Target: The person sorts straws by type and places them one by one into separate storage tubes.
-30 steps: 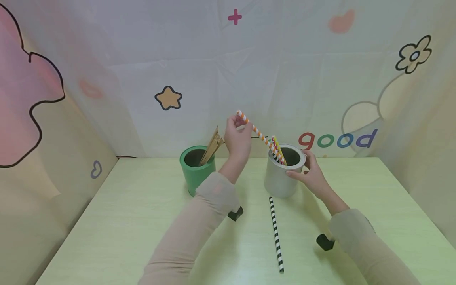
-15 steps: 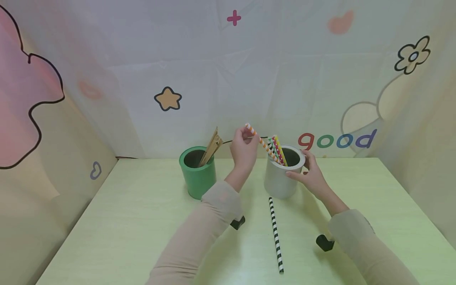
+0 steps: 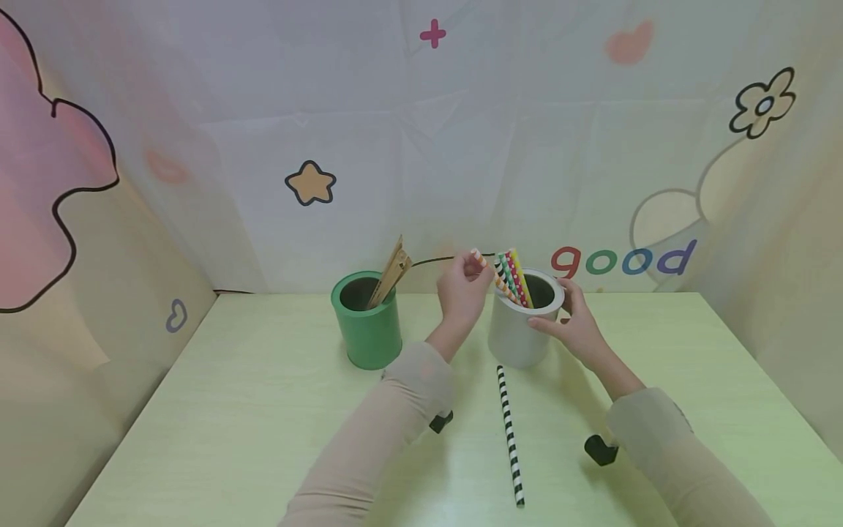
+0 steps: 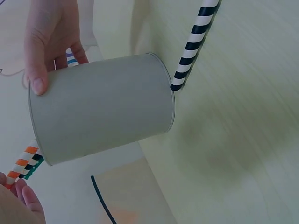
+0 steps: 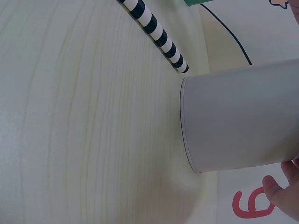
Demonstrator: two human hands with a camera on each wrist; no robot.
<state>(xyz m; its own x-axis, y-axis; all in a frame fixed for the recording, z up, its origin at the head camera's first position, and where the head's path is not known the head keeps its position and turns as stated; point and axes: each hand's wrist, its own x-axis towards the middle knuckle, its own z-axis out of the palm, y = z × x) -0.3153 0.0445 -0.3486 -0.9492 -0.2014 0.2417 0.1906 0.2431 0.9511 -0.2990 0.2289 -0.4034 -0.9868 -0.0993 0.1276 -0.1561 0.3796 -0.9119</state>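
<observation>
Between left-hand fingers (image 3: pixel 469 269): orange-striped straw (image 3: pixel 479 258), pinched at its top, lower end already inside grey cup (image 3: pixel 520 329). Right hand (image 3: pixel 571 322) curls round the cup's rim, steadying it. Step looks like insertion; next: let go. Black-striped straw (image 3: pixel 510 432) lies on counter (image 3: pixel 230 410), nearer than the fingers.

Straws (image 3: pixel 515 278) in right cup (image 3: pixel 523 329); another (image 3: pixel 510 433) before it.

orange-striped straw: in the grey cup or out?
In, mostly. The orange-striped straw slants into the grey cup beside other straws; the left hand pinches its top end.
</observation>
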